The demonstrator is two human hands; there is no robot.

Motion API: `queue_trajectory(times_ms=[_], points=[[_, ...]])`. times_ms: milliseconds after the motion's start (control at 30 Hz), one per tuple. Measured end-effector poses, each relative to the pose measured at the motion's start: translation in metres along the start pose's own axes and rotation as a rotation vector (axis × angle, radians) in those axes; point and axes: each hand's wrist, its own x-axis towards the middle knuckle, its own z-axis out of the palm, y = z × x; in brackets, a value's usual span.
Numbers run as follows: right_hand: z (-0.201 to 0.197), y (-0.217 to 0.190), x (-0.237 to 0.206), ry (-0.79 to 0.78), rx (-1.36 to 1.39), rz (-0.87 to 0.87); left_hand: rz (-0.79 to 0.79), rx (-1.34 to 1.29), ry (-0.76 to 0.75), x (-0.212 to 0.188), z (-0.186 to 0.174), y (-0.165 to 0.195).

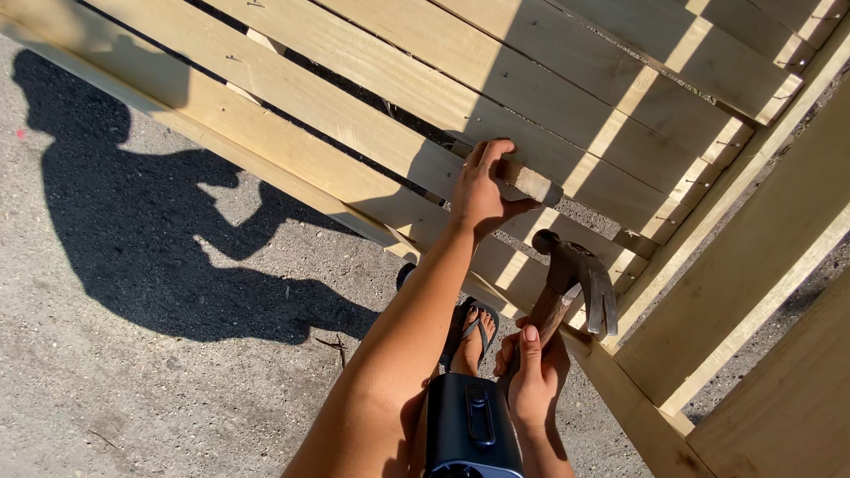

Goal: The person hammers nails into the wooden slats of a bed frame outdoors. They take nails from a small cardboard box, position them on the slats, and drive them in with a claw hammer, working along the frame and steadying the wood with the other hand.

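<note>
Head view, looking down. Left hand is closed around a short wooden block, thumb underneath, fingers wrapped over the top. Block is pressed against a slat of the wooden pallet, roughly mid-frame, sticking out to the right of the hand at a slight downward tilt. Only its right end shows; the rest is hidden in the grip.

Right hand is closed on the wooden handle of a claw hammer, thumb laid along the handle pointing up. Hammer head sits just below and to the right of the block, apart from it, not touching. Claws point down and right, striking face up and left. Head looks dark, worn metal.

Pallet is pale, new-looking timber, slats running diagonally from upper left to lower right with dark gaps between them. Nail heads visible along several slats. Heavier beams cross the right side of the frame, overlapping the pallet edge.

Below the hands: a foot in a flip-flop on the gravel ground, close to the pallet's lower edge. A dark blue device hangs at the person's chest, bottom centre. The person's shadow falls across the gravel on the left. Strong sun, hard shadow bands across the slats.
</note>
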Motion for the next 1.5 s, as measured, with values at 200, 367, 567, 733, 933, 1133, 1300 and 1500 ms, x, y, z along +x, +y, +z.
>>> queue_trajectory(times_ms=[200, 367, 567, 733, 933, 1133, 1300, 1500], points=[[0.022, -0.025, 0.007, -0.1, -0.122, -0.224, 0.055, 0.123, 0.221, -0.051, -0.054, -0.018], [0.052, -0.036, 0.035, -0.085, -0.155, -0.182, -0.115, 0.469, 0.648, -0.103, -0.098, -0.069], [0.06, -0.033, 0.042, -0.084, -0.06, -0.156, -0.762, 0.021, 1.046, -0.075, -0.091, -0.176], [0.071, -0.038, 0.047, -0.154, -0.005, -0.141, -0.825, 0.169, 0.963, -0.068, -0.077, -0.19], [0.059, -0.022, 0.042, -0.264, 0.003, -0.295, -0.456, 0.229, 1.072, -0.058, -0.086, -0.156], [0.069, 0.006, 0.073, -0.429, -0.16, -0.306, -0.732, 0.188, 1.026, -0.05, -0.09, -0.13], [0.09, 0.001, 0.102, -0.324, -0.699, -0.32, -0.76, 0.199, 1.036, -0.049, -0.089, -0.122], [0.081, -0.009, 0.096, -0.54, -0.189, -0.415, -0.7, 0.196, 1.043, -0.047, -0.09, -0.121]])
